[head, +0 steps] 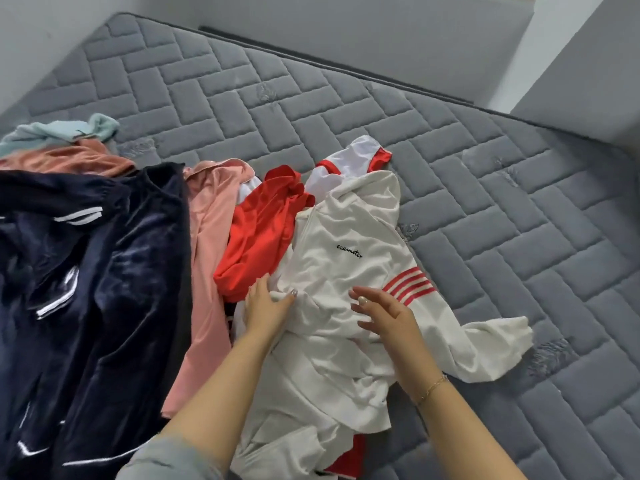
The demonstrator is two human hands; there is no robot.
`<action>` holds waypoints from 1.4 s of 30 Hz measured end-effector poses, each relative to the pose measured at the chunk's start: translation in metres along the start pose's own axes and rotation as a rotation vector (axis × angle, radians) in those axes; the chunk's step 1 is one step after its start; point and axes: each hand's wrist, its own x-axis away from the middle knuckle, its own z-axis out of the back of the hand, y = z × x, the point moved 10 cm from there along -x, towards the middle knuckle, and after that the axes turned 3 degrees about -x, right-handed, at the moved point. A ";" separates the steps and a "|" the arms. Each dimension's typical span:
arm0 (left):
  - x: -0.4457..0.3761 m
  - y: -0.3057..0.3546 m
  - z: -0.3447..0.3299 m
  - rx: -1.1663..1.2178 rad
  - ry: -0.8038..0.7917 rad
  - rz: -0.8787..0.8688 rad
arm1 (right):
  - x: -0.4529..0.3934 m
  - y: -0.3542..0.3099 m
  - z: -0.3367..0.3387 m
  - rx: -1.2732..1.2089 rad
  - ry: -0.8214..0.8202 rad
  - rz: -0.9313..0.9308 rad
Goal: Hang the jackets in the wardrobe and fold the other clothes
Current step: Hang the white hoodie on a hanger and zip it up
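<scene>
A white zip jacket (349,237) with red sleeve stripes and small black lettering lies crumpled on the grey quilted mattress (502,202). My left hand (266,306) pinches a fold of its white cloth near the red garment (259,230). My right hand (384,313) hovers just over the jacket beside the red stripes, fingers spread and relaxed. A navy velvet jacket (93,271) with white stripes lies at the left, with a pink garment (211,237) between it and the red one.
A salmon garment (69,157) and a pale teal one (62,131) are heaped at the far left. A white-and-red piece (356,154) pokes out behind the white jacket. Bare mattress stretches to the right and back; grey walls (346,36) enclose the far side.
</scene>
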 end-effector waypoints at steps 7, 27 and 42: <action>0.004 -0.003 -0.047 0.224 -0.153 -0.136 | -0.010 0.046 0.006 0.020 0.017 -0.118; 0.275 -0.051 0.068 0.364 -0.546 0.022 | 0.121 -0.018 -0.023 0.069 0.241 -0.023; 0.428 -0.098 0.062 1.211 -0.761 0.582 | 0.467 0.006 -0.082 0.083 -0.102 0.275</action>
